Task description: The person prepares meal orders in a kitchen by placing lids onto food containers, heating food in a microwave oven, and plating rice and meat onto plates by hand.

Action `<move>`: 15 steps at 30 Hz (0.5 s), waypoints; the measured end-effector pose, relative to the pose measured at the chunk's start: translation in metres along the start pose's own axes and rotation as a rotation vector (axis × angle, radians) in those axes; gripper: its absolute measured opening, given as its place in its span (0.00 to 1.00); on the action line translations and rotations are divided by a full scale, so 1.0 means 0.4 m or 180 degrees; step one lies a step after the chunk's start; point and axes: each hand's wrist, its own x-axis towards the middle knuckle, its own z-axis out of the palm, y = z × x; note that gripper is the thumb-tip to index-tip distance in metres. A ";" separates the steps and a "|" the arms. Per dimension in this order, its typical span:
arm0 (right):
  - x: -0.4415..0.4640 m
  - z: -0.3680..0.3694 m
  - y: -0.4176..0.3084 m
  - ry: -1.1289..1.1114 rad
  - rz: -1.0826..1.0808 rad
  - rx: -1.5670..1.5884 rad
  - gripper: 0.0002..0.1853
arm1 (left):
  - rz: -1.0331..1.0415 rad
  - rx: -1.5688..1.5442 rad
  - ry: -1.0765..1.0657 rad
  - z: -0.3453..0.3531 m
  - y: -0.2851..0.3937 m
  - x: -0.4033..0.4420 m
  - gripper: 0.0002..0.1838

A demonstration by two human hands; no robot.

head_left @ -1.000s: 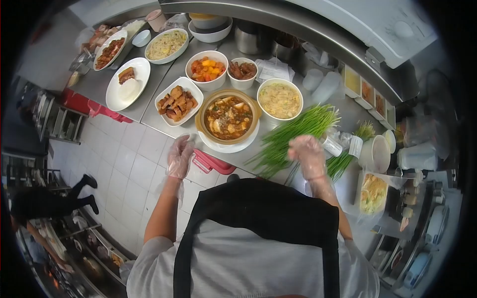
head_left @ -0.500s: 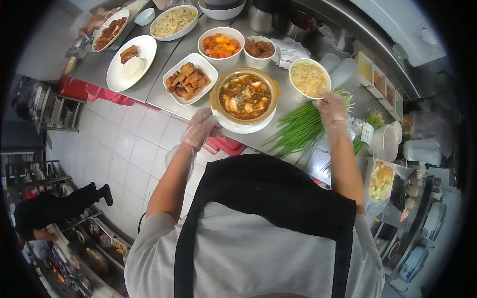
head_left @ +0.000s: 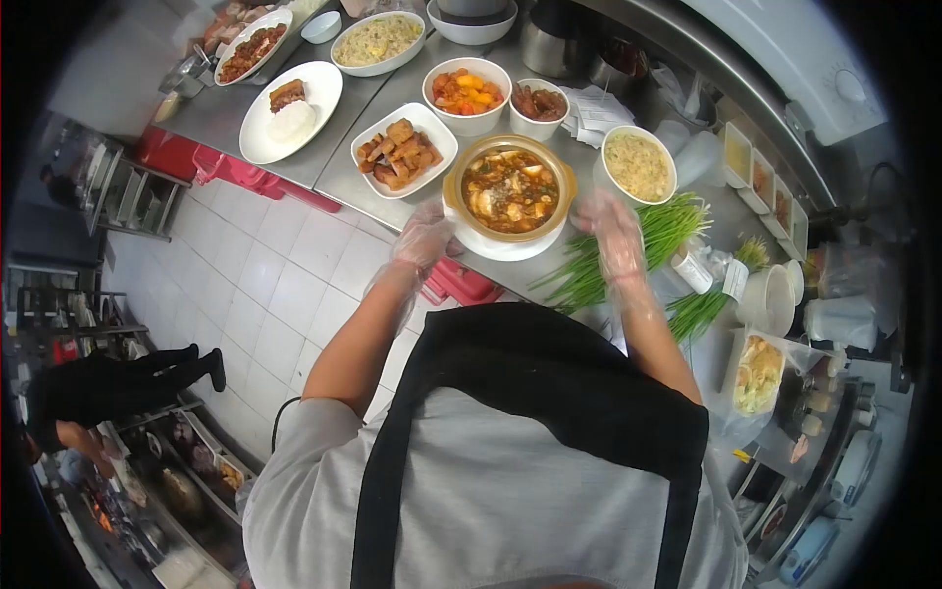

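Observation:
A tan clay pot (head_left: pixel 566 187) of tofu pieces in brown sauce stands on a white plate (head_left: pixel 510 250) near the counter's front edge. My left hand (head_left: pixel 424 236), in a clear plastic glove, is at the plate's left rim with fingers loosely bent; whether it touches is unclear. My right hand (head_left: pixel 612 234), gloved too, is open above a bunch of green chives (head_left: pixel 677 221), its fingers pointing toward the pot and holding nothing. Beyond it stands a white tub of pale yellow food (head_left: pixel 639 165). Left of the pot sits a square dish of browned chunks (head_left: pixel 400 155).
Behind the pot stand bowls of red-orange food (head_left: pixel 467 95) and brown pieces (head_left: pixel 538 106), beside paper slips (head_left: pixel 593 116). Farther left are a rice plate (head_left: pixel 253 133) and fried rice (head_left: pixel 378 44). Ingredient trays (head_left: pixel 763 182) line the right. Another person (head_left: pixel 108 393) works at lower left.
My right hand has left the rim of the tub of pale yellow food and moved left toward the clay pot. My left hand stays by the plate. The whole view has shifted slightly.

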 end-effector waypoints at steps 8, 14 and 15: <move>0.103 0.044 -0.002 0.0029 -0.0145 -0.1463 0.19 | -0.0065 -0.0147 0.0020 0.030 0.004 0.012 0.15; 0.071 0.048 -0.031 0.0028 0.0136 -0.0624 0.17 | 0.0148 0.0062 0.0252 0.032 -0.032 0.074 0.17; 0.074 0.040 -0.027 -0.0091 0.0168 -0.0407 0.17 | 0.0136 0.0109 0.0277 0.037 -0.031 0.077 0.19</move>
